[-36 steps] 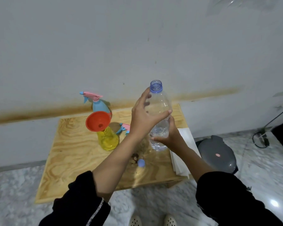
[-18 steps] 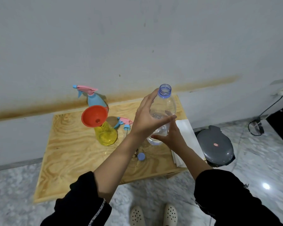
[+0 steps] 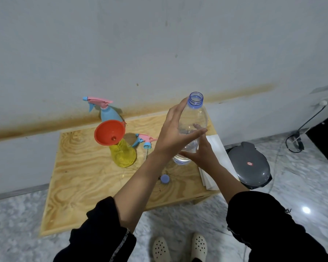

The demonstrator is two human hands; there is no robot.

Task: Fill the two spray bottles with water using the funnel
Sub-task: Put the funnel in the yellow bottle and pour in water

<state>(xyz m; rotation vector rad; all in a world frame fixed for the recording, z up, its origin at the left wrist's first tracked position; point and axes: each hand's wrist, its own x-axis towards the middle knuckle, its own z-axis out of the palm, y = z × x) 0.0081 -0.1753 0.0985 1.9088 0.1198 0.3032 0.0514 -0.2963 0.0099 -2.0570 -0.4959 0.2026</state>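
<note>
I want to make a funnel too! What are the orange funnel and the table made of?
The funnel looks like plastic: smooth, evenly orange all over, with a slight sheen. The table looks like bare plywood: pale yellow, with swirly grain lines across its top and no gloss or paint. I can only judge by looks.

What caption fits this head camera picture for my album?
Both hands, left hand and right hand, hold an uncapped clear plastic water bottle beside the funnel-topped yellow spray bottle.

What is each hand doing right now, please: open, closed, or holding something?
Left hand: fingers spread around the upper part of the clear water bottle, holding it.
Right hand: holding the same bottle lower down.
</note>
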